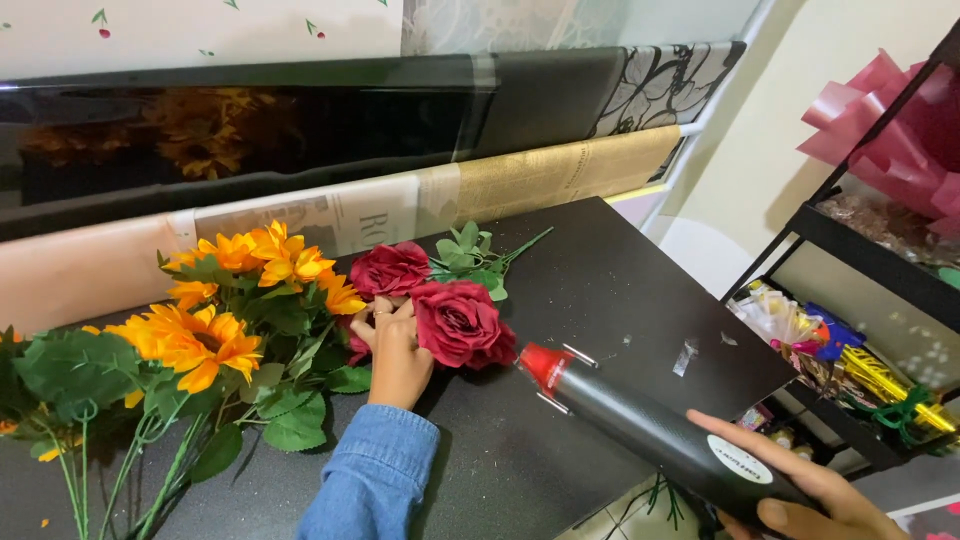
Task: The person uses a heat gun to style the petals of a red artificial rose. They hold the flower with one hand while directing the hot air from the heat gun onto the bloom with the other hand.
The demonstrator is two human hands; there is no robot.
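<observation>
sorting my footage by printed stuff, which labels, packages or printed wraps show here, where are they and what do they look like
Round label: white with dark print, on the black heat tool's rear, by the right hand.
Newsprint-style wrapping roll: tan and grey, along the table's back edge.
Shiny packets: gold, blue and clear, on the black shelf at right.

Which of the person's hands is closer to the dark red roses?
The left. The left hand rests among the red roses, fingers touching them. The right hand is well off to the right, gripping the black heat gun, whose red tip points toward the roses.
</observation>
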